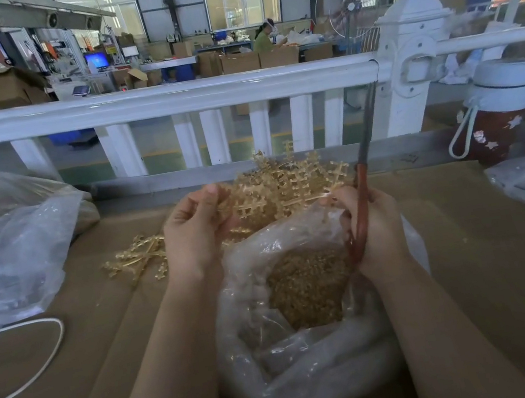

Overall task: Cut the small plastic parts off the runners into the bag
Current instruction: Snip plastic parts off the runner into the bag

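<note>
A clear plastic bag stands open on the brown table in front of me, with a heap of small tan parts inside. My left hand holds a tan runner with parts on it just above the bag's far edge. My right hand grips red-handled cutters whose tip meets the runner's right end; the blades are hidden by my fingers. A pile of more runners lies behind the bag.
Loose runners lie left of my left hand. A big clear bag fills the left side, with a white cord below it. A red bottle with a white lid stands far right. A white railing borders the table's far side.
</note>
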`<state>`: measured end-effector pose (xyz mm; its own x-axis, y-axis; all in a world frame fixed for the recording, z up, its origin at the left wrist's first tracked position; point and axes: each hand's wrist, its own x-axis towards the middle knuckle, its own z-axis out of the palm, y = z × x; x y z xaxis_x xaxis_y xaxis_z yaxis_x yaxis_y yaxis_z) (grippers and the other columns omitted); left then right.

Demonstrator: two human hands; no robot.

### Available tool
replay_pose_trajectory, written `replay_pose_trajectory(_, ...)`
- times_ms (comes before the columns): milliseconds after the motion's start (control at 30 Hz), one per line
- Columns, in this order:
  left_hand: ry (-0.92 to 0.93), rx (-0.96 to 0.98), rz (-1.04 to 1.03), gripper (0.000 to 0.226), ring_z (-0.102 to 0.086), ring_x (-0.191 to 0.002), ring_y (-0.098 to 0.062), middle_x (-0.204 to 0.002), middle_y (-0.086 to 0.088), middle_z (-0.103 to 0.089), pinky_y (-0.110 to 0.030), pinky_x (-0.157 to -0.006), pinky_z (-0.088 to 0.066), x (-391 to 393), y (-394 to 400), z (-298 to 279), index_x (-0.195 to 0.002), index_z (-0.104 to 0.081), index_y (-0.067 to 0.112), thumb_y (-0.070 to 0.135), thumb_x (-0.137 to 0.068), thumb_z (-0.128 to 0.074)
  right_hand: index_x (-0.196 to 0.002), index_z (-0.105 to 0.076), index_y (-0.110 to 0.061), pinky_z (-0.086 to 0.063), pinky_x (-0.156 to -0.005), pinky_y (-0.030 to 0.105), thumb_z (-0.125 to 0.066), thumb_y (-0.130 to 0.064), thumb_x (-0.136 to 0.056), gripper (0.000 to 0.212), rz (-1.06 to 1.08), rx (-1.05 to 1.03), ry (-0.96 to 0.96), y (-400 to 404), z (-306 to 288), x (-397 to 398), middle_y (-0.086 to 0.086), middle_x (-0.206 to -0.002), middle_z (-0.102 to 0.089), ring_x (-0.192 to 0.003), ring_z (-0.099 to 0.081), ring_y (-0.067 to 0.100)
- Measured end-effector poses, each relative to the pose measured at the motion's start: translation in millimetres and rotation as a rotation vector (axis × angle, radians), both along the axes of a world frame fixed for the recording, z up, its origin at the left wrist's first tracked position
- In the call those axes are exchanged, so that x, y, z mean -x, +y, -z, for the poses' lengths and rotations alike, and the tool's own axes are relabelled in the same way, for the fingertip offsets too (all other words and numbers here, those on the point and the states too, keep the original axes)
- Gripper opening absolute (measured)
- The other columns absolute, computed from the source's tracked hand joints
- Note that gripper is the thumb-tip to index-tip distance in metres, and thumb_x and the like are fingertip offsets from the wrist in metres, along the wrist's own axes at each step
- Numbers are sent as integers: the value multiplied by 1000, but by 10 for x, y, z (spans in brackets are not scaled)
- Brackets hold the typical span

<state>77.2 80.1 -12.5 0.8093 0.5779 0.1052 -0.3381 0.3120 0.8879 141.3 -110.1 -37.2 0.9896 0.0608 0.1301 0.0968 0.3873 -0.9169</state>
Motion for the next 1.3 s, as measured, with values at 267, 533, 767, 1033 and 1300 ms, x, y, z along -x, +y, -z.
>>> replay_pose_trajectory(267, -145, 95, -124, 20, -72, -97, -17, -88, 1, -73, -30, -81, -57, -2, 69, 46, -84, -63, 18, 23, -101, -54, -90, -56, -6, -31, -33, 19, -56, -15, -103, 15, 34, -251, 126, -41, 10, -96, -7, -50, -50, -36, -36, 7)
replay_pose_trajectory(533, 495, -929, 17, 49, -66, -93, -20, -97, -6, -73, -38, -86, -52, 3, -56, 40, -103, -70, 12, 55, -98, -47, -107, -50, -22, -38, -46, 18, -51, -22, -94, 13, -104, -259, -121, -129, 96, -127, -9, -73, -48, -50, -42, 4)
replay_pose_trajectory(767, 251, -879, 312, 117, -45, -134, -9, -151, 11, -44, -37, -110, -37, 141, -83, -202, -152, -36, 28, 88, -56, -63, -71, -58, -17, -34, -37, 19, -59, -9, -98, 28, -135, -74, -75, -49, 21, -92, -7, -53, -51, -41, -40, 6)
replay_pose_trajectory(1033, 249, -516, 474, 63, -72, -92, -19, -105, -9, -75, -32, -77, -56, 56, -274, -153, -110, -70, 17, 48, -58, -88, -82, -72, -21, -35, -40, 19, -68, -13, -94, 15, -199, 66, -134, -37, -40, 8, -4, -57, -52, -42, -43, 7)
replay_pose_trajectory(1300, 318, -367, 484, 20, -64, -59, -9, -77, -10, -74, -17, -53, -48, 53, -340, -62, -89, -75, 4, 15, -74, -81, -89, -72, -14, -36, -39, 18, -70, -17, -94, 7, -243, 226, -206, -3, -53, 73, 1, -53, -50, -41, -43, 9)
